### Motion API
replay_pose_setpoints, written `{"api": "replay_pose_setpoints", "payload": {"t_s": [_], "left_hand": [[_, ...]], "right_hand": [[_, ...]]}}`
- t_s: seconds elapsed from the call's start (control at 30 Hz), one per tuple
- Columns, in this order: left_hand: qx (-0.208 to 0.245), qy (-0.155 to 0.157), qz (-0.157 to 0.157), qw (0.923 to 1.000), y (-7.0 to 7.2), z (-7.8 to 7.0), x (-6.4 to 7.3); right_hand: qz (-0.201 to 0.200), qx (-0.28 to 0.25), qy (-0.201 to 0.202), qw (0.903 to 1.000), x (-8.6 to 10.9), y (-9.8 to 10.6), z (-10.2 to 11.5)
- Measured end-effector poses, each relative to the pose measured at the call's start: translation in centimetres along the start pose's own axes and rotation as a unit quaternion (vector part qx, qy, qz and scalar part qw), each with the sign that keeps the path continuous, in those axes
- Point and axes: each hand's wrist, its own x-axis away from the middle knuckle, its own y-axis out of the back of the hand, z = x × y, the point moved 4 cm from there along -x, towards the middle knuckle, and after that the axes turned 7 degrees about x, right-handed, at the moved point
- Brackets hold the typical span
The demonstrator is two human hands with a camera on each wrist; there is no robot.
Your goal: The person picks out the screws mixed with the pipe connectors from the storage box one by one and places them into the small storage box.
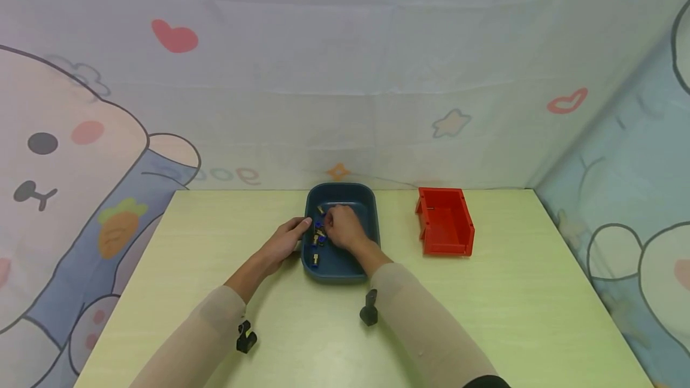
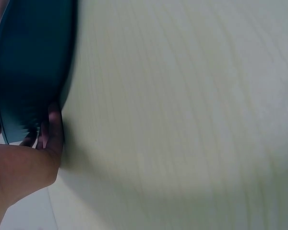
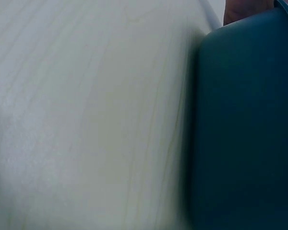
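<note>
A dark blue tray (image 1: 345, 268) stands on the table with several small brass-and-blue fittings (image 1: 315, 259) along its left side. My left hand (image 1: 281, 243) holds the tray's left edge, thumb over the rim. In the left wrist view that hand (image 2: 26, 167) has its fingers against the tray's outer wall (image 2: 33, 62). My right hand (image 1: 345, 226) reaches down inside the tray, fingers bent beside the fittings; I cannot tell whether it pinches one. The tray's outer wall (image 3: 245, 120) fills the right side of the right wrist view, hiding those fingertips.
A red open-fronted bin (image 1: 446, 226) stands on the pale wood-grain table (image 1: 517, 316), to the right of the tray. Behind the table's back edge hangs a printed cloth (image 1: 302, 76). Dark wrist devices (image 1: 246, 337) sit at both cuffs.
</note>
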Motion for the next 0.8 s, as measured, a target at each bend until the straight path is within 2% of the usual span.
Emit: {"api": "replay_pose_setpoints", "payload": {"t_s": [0.37, 0.8], "left_hand": [[0.01, 0.004, -0.001, 0.9999, -0.07, -0.16, 0.08], [0.013, -0.004, 0.007, 0.9999, -0.08, -0.16, 0.19]], "right_hand": [[-0.005, -0.042, -0.031, 0.9986, 0.26, 0.22, -0.2], [-0.044, -0.083, -0.05, 0.9943, 0.48, 0.87, -0.16]]}}
